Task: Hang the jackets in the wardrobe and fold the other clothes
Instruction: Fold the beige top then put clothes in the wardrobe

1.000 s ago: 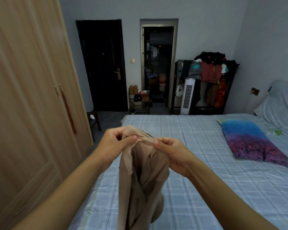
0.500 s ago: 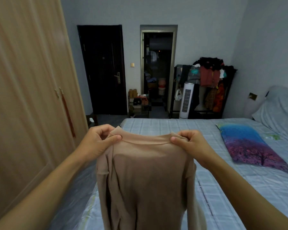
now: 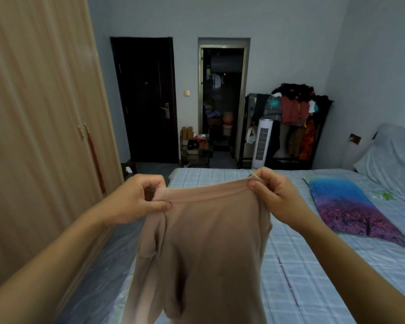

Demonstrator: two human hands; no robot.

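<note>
Now spread wide from a bunched clump, beige top (image 3: 206, 249) pinched at its neckline by left hand (image 3: 136, 202) and right hand (image 3: 274, 197), ready for folding on bed (image 3: 337, 277)

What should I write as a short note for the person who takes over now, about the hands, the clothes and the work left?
Left hand: pinches the left end of the beige top's upper edge.
Right hand: pinches the right end of the same edge.
The top hangs spread between both hands, in the air over the near corner of the bed, not yet folded.
The wardrobe on the left is closed.
Left to do: lay the top down and fold it. No jacket shows near the hands; the rack by the far wall holds more clothes.
</note>
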